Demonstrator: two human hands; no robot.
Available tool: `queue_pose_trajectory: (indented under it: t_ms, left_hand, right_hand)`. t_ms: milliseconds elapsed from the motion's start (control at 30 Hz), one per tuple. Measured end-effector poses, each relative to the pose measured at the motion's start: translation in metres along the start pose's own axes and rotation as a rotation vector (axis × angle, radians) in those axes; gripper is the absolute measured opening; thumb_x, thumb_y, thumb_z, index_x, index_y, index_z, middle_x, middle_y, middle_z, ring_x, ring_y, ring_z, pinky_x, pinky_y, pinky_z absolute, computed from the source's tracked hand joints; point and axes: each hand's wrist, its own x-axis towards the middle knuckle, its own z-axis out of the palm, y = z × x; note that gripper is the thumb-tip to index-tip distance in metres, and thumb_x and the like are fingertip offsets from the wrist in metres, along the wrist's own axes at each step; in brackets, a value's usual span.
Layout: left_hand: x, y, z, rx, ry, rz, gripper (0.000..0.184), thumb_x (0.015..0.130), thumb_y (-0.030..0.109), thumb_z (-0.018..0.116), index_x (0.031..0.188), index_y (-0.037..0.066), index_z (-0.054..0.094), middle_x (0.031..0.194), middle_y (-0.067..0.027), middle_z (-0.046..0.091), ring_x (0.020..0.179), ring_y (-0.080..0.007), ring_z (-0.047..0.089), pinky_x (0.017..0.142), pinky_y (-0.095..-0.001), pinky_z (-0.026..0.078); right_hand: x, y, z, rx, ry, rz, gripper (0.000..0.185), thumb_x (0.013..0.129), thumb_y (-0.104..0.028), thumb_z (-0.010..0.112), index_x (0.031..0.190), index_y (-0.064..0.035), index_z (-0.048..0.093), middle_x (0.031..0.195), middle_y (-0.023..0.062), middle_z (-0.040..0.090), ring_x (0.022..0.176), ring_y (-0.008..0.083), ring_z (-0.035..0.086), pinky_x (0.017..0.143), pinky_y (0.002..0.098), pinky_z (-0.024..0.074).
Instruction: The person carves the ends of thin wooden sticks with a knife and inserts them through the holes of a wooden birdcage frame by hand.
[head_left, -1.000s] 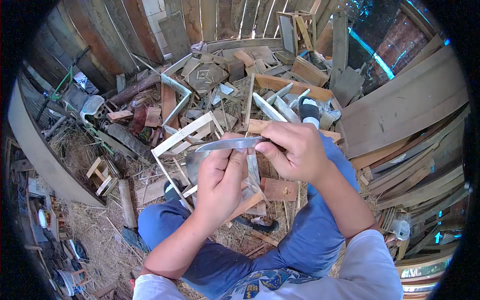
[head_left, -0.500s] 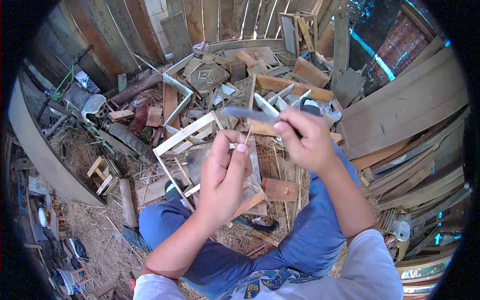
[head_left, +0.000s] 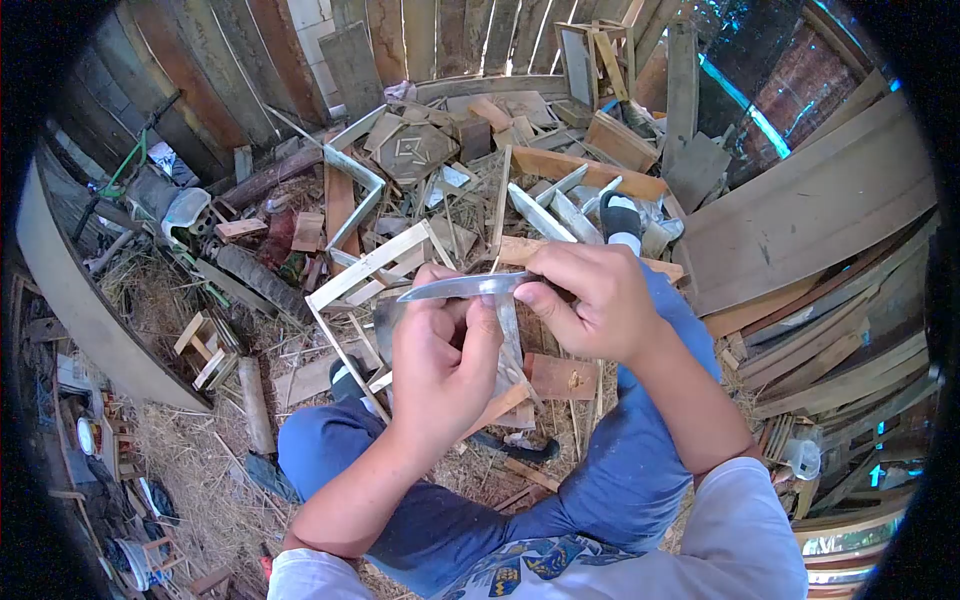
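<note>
Whittling, as judged from the pose. The right hand [head_left: 590, 305] grips the knife [head_left: 465, 288] in closed fingers, blade crossing above the left hand [head_left: 445, 345], whose narrow grip apparently pinches a slender wooden piece [head_left: 495, 266], mostly hidden. A further stroke calls for steady, shallow pressure, clear of the thumb.

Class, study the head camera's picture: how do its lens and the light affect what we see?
Head view: black corners frame a round image, and the long panel at left appears bowed, consistent with wide-lens distortion. Head view: light glares between the wall planks; the knife blade looks fairly sharp. Head view: the lower left edge is dim.
</note>
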Motion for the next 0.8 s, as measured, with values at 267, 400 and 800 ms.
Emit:
queue_pose_trajectory:
  t_ms: [267, 400, 800]
  left_hand:
    - [-0.001, -0.005, 0.007, 0.052, 0.113, 0.094, 0.007, 0.101, 0.001, 0.059, 0.102, -0.005, 0.055, 0.075, -0.0014, 0.058, 0.064, -0.0035, 0.052, 0.054, -0.024, 0.04]
    - [-0.002, -0.006, -0.002, 0.247, 0.062, 0.163, 0.008, 0.1, 0.0, 0.061, 0.102, -0.004, 0.055, 0.075, -0.0049, 0.061, 0.066, -0.0035, 0.057, 0.055, -0.0242, 0.043]
    - [-0.005, -0.012, 0.004, 0.138, 0.103, 0.118, 0.01, 0.099, -0.002, 0.062, 0.102, -0.003, 0.053, 0.076, -0.0054, 0.064, 0.067, -0.0031, 0.057, 0.054, -0.0247, 0.042]
  right_hand:
    - [-0.001, 0.001, -0.001, 0.025, 0.033, 0.058, 0.027, 0.09, -0.029, 0.075, 0.08, -0.007, 0.063, 0.068, 0.011, 0.059, 0.06, 0.0331, 0.062, 0.053, 0.0427, 0.0472]
    - [-0.001, 0.001, -0.001, 0.048, 0.013, 0.015, 0.026, 0.09, -0.029, 0.075, 0.081, -0.0072, 0.064, 0.068, 0.0113, 0.06, 0.061, 0.0338, 0.062, 0.053, 0.0432, 0.0472]
    - [-0.002, 0.001, -0.001, 0.064, 0.002, 0.053, 0.027, 0.094, -0.029, 0.072, 0.081, -0.008, 0.063, 0.069, 0.0116, 0.06, 0.063, 0.0337, 0.063, 0.055, 0.0446, 0.0468]
